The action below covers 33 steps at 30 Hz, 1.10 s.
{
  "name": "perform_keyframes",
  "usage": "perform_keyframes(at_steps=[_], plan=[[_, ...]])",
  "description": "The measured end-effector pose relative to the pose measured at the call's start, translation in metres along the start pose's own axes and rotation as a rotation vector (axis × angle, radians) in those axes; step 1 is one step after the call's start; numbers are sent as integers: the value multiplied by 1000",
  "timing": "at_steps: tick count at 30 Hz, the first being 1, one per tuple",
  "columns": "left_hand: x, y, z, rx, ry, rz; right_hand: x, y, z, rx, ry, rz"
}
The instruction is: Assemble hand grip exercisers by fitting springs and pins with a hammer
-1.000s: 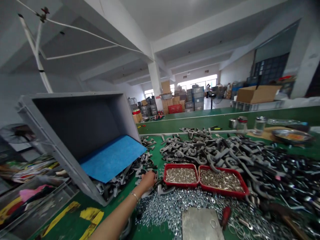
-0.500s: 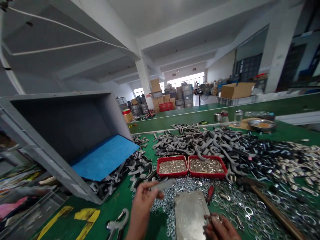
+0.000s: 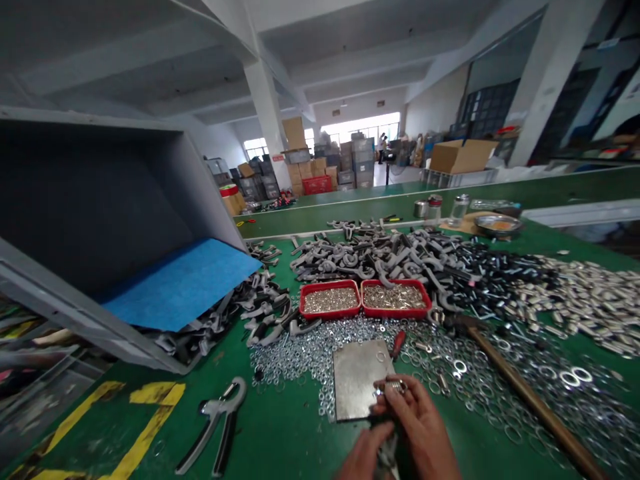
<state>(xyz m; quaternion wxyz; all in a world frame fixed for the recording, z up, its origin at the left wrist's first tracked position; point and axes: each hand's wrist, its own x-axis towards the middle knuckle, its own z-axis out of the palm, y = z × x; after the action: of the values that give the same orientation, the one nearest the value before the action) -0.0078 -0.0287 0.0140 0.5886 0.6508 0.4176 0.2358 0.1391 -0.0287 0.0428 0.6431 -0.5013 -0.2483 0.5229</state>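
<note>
Both my hands meet at the bottom middle, just in front of a flat metal plate on the green table. My right hand is closed, pinching small silvery rings at its fingertips. My left hand is closed around a grey metal part that is mostly hidden between the two hands. A carpet of loose washers surrounds the plate. Two red trays of small shiny pieces lie just beyond it.
A tilted grey crate with a blue sheet spills grey handles at left. An assembled grey tool lies at lower left. A wooden-handled hammer lies at right. Heaps of grey, black and silver parts fill the far table.
My left hand came back from the heap by the crate with a grey part and joined my right hand near the plate. The view tilted down and right.
</note>
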Motion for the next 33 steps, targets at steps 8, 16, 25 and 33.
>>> perform_keyframes(at_steps=[8,16,25,33], plan=[[-1,8,-31,-485,60,-32,-7,-8,-23,-204,-80,32],[10,7,-13,-626,35,-57,-16,3,-9,-185,-143,9],[1,13,-5,-579,-371,-32,-17,2,-18,-369,-303,-44],[7,2,6,-581,-141,-133,8,-7,-20,-497,-438,-42]])
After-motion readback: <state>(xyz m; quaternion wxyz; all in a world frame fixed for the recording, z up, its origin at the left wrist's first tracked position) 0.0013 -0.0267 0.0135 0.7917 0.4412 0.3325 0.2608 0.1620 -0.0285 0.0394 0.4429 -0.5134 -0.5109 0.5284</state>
